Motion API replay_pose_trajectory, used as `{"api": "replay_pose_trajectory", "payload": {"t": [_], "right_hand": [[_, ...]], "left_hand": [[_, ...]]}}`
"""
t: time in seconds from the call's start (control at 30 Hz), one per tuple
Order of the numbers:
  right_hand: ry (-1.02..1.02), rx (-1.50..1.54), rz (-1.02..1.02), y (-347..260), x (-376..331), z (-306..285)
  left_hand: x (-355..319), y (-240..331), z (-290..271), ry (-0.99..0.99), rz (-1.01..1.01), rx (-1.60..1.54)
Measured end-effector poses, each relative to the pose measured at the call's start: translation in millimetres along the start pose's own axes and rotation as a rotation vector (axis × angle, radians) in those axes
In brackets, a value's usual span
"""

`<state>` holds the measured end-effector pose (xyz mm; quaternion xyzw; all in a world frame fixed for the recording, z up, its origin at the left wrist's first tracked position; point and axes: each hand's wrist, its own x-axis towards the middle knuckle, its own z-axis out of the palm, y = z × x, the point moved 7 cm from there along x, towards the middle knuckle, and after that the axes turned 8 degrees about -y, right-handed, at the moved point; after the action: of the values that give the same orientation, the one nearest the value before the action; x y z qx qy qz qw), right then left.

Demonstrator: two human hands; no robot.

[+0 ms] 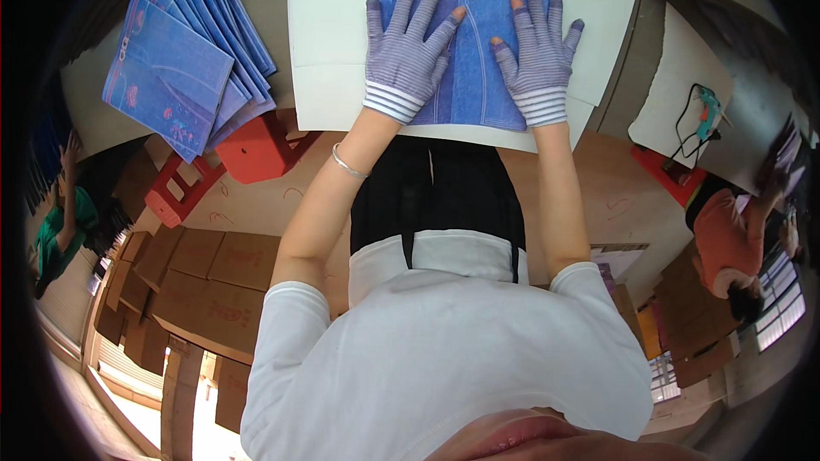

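A blue denim-print sheet (478,0) lies on a large white board (333,34) at the top of the view. My left hand (408,43), in a striped glove with cut fingertips, presses flat on the sheet's left part with fingers spread. My right hand (536,51), gloved the same way, lies flat on the sheet's right part. Neither hand grips anything. A silver bracelet (346,162) circles my left forearm.
A fanned stack of blue denim-print pieces (184,60) lies at upper left. Red plastic stools (256,149) stand below it, brown cartons (196,282) lower left. A glue gun (707,111) rests on a white board at right. Other people sit at the far left (55,222) and right (726,239).
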<state>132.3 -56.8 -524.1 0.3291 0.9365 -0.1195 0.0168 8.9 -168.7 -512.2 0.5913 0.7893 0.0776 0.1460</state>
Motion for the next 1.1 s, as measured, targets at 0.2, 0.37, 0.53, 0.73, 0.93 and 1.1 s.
{"api": "replay_pose_trajectory", "payload": {"t": [0.2,0.37,0.53,0.73,0.93,1.1], "right_hand": [[0.011,-0.121,-0.144,7.9,32.0,-7.0],[0.221,-0.33,-0.41,21.5,120.0,-40.7],[-0.118,-0.096,-0.502,-0.3,24.4,7.2],[-0.432,0.342,-0.64,-61.1,-182.1,4.8],[0.021,0.665,0.106,14.4,-116.2,-63.6],[-0.014,0.907,0.267,39.6,-103.9,-21.0]], "left_hand": [[13.1,-4.6,-3.7,-0.054,0.124,0.046],[98.4,-34.2,-38.2,0.037,0.242,0.171],[25.9,7.8,-10.5,-0.29,0.301,0.04],[-172.1,59.9,23.8,-0.478,0.503,-0.423],[-114.0,-55.1,-22.0,0.319,-0.472,-1.062],[-99.4,-55.6,29.1,0.127,-0.631,-1.346]]}}
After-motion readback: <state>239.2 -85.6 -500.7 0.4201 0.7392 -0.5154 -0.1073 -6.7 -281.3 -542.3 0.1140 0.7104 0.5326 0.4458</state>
